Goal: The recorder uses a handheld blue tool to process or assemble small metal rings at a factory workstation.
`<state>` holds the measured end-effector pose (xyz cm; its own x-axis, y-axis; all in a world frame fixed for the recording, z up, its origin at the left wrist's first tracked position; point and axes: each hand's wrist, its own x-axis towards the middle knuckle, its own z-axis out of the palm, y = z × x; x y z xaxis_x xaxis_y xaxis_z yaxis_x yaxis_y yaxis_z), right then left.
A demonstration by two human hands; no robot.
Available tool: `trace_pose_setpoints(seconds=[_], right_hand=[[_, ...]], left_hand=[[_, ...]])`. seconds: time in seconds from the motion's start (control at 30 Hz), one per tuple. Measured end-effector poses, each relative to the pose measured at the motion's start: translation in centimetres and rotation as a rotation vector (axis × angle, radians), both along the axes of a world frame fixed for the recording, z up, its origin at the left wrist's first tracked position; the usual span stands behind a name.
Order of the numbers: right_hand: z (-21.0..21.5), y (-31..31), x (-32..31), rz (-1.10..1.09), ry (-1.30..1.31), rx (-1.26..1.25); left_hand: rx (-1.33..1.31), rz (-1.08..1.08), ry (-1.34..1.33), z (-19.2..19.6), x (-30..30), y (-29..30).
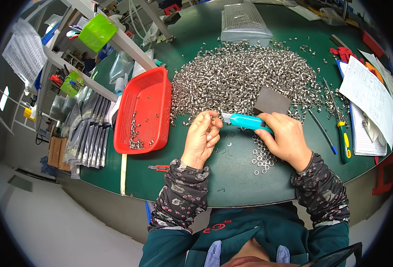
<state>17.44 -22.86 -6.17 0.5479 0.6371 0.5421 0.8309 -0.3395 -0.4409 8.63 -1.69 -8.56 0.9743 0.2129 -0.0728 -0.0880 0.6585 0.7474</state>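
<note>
My left hand [202, 138] pinches a small silver metal ring [212, 118] between thumb and fingertips, just above the green table mat. My right hand [286, 139] grips a turquoise utility knife [245, 121], whose blade end points left and meets the ring. A big heap of the same small metal rings [245, 78] spreads over the mat beyond both hands. A smaller flat group of rings [262, 155] lies under my right hand. A dark grey square block [271, 102] rests at the edge of the heap, just above my right hand.
A red plastic basket [158, 95] with a few rings stands left of my left hand. A green-handled screwdriver [342, 133] and papers [369, 100] lie at the right. A clear plastic box [244, 20] sits at the far side. Dark bagged packs [87, 133] lie at the table's left edge.
</note>
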Motion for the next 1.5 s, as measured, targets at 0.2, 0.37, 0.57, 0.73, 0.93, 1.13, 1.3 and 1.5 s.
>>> trace_pose_setpoints(seconds=[0.2, 0.37, 0.57, 0.73, 0.93, 1.13, 1.3, 1.5], right_hand=[[0.2, -0.2, 0.7, -0.019, -0.015, 0.03], [0.3, -0.1, 0.7, -0.032, -0.002, 0.045], [0.2, -0.3, 0.4, -0.002, 0.075, -0.017], [0.0, -0.4, 0.2, 0.044, 0.148, -0.099], [0.4, -0.3, 0.3, 0.099, 0.21, -0.158], [0.3, -0.4, 0.2, 0.106, 0.221, -0.167], [0.0, -0.2, 0.0, 0.063, 0.108, -0.014], [-0.1, -0.2, 0.9, 0.012, 0.078, 0.189]], left_hand=[[0.009, -0.019, 0.021, 0.5, 0.3, -0.1], [0.001, -0.057, 0.015, 0.3, 0.1, -0.2], [0.064, -0.01, 0.041, 0.3, 0.2, -0.4], [0.085, -0.011, 0.048, 0.4, 0.1, -0.5], [0.082, 0.0, 0.055, 0.3, 0.2, -0.4], [0.172, 0.023, 0.085, 0.2, 0.0, -0.5], [0.044, 0.032, 0.101, 0.1, -0.2, -0.4], [0.012, -0.046, 0.094, 1.0, -0.1, -0.8]])
